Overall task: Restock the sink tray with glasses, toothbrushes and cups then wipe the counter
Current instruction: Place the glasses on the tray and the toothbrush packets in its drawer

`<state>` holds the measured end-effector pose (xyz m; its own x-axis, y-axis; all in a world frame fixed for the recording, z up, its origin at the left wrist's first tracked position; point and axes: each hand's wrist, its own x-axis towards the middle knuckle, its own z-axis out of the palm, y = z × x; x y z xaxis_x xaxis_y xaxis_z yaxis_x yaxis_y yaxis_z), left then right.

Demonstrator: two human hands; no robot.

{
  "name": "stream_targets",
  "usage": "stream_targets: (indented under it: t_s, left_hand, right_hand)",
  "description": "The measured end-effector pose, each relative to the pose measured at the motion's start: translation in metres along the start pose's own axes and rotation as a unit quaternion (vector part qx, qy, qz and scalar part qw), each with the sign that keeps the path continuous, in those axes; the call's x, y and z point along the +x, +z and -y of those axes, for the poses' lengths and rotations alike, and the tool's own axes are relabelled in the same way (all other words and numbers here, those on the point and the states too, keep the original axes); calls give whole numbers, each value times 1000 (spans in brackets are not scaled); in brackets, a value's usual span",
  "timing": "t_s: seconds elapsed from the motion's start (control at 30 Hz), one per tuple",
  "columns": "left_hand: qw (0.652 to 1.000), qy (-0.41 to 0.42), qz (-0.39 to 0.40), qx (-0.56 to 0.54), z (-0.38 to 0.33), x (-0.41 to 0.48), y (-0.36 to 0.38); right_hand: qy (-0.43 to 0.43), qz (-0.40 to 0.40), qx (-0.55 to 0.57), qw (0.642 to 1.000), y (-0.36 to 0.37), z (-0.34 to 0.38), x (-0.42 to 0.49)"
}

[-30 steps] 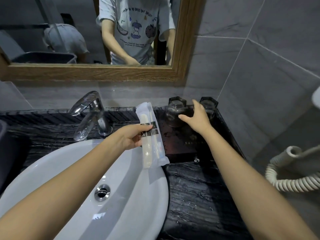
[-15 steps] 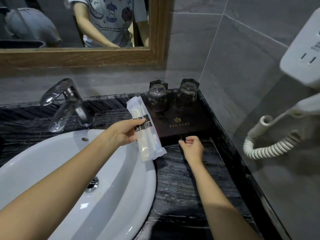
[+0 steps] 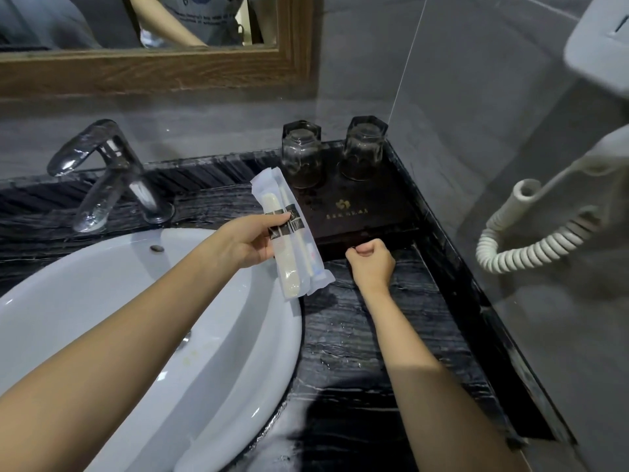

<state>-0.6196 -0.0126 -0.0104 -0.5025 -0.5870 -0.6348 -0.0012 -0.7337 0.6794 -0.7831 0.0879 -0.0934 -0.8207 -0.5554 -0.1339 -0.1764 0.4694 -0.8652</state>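
Two clear glasses (image 3: 302,155) (image 3: 363,149) stand upside down at the back of the dark wooden tray (image 3: 367,206) in the counter's right corner. My left hand (image 3: 245,243) holds two wrapped toothbrush packets (image 3: 292,247) upright over the basin's right rim, just left of the tray. My right hand (image 3: 372,264) is a closed fist at the tray's front edge, where a small knob sits; the knob itself is hidden by the fingers. No cups are in view.
A white basin (image 3: 102,301) fills the left, with a chrome faucet (image 3: 109,178) behind it. The black marble counter (image 3: 374,352) looks wet. A wall hair dryer with a coiled cord (image 3: 531,243) hangs at the right. A wood-framed mirror (image 3: 153,73) is above.
My right hand left the glasses at the tray's back and came to the tray's front edge, closing into a fist there. The left hand kept the packets in place.
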Motion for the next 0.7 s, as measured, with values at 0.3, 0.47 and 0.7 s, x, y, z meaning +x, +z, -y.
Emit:
stream_targets:
  t_s: [0.3,0.47,0.7]
  left_hand:
    - [1000,-16,16,14,6,1,13]
    - [999,-21,20,35,10,1,20]
    - [998,-29,30,36,20,3,30]
  right_hand:
    - [-3,6,8,1000,-26,-25,-21]
    - [-4,3,4,1000,-37,-32,-33]
    - [1,20,-19,1000,-58,-44,-52]
